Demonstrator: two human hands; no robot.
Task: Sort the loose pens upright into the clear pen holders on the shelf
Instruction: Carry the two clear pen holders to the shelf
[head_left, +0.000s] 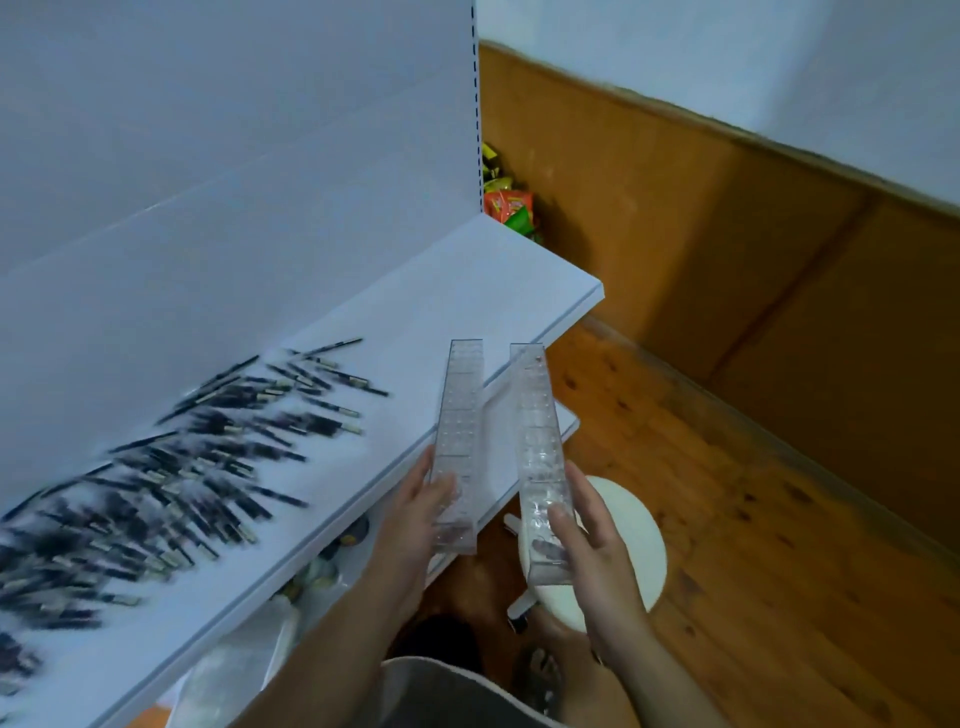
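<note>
Two long clear pen holders are held in the air over the right front edge of the white shelf (467, 312). My left hand (415, 514) grips the near end of the left holder (460, 415). The near end of the right holder (537, 447) sits in the grip of my right hand (592, 540). Both holders point away from me, side by side with a gap between them, and look empty. Several loose dark pens (171, 483) lie scattered flat across the left part of the shelf.
A white back panel (234, 156) rises behind the shelf. A lower shelf (498, 457) holds some items underneath. A round white stool (628, 545) stands on the wooden floor below my right hand. Colourful packets (511, 205) lie past the shelf's far end, against a brown wall.
</note>
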